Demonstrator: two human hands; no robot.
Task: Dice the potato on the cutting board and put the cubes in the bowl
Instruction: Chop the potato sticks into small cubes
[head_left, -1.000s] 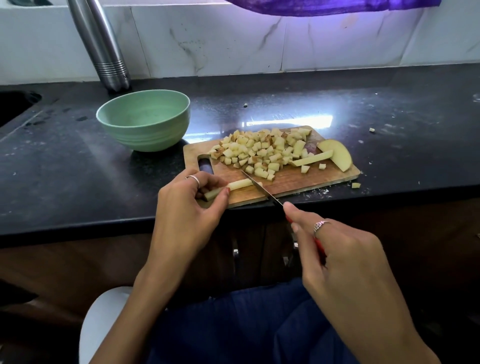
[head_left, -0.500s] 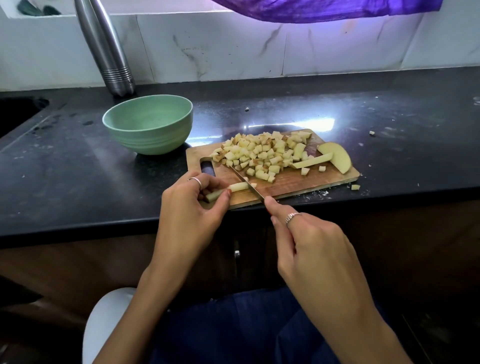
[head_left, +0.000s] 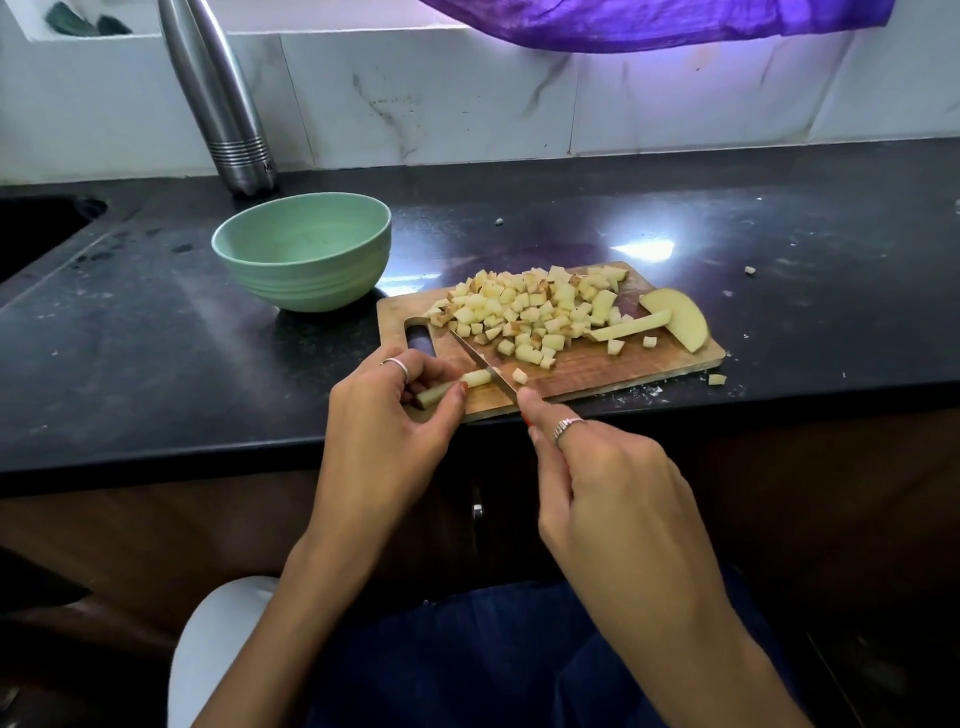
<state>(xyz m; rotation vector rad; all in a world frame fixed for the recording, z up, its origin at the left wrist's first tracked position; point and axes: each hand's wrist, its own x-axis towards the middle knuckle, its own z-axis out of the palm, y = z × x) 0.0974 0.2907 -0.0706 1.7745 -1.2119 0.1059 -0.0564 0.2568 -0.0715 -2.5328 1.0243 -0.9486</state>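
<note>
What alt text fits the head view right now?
Left hand pinches a potato stick on the wooden cutting board while the right hand slices it with a knife. Diced potato cubes are piled mid-board; the green bowl beside it looks empty.

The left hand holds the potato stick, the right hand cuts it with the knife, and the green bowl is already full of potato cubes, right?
Not quite. The head view shows the green bowl empty; the potato cubes are piled on the cutting board. The rest is right: left hand holds the potato stick, right hand cuts with the knife.
</note>
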